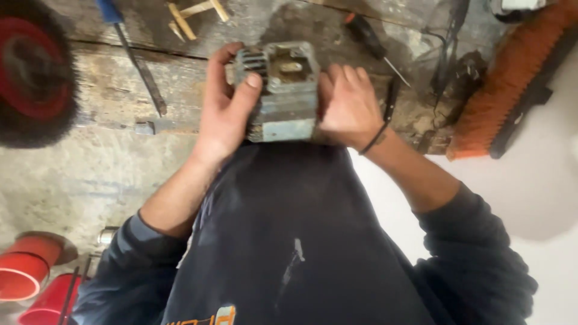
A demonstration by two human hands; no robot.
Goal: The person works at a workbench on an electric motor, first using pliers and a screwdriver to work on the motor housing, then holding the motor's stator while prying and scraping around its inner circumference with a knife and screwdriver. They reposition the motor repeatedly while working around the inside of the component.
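Gripping the grimy grey finned metal motor housing (282, 93) between my left hand (224, 111) and right hand (347, 105), fingers clamping opposite sides, its long axis running near-to-far.

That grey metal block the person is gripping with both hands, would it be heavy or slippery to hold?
The metal block looks rigid, with solid finned cast sides, so probably heavy for its size. The left hand and right hand both clasp it, hinting at weight. Its dull, grimy, ribbed surface likely grips well, and its boxy shape seems unlikely to roll.
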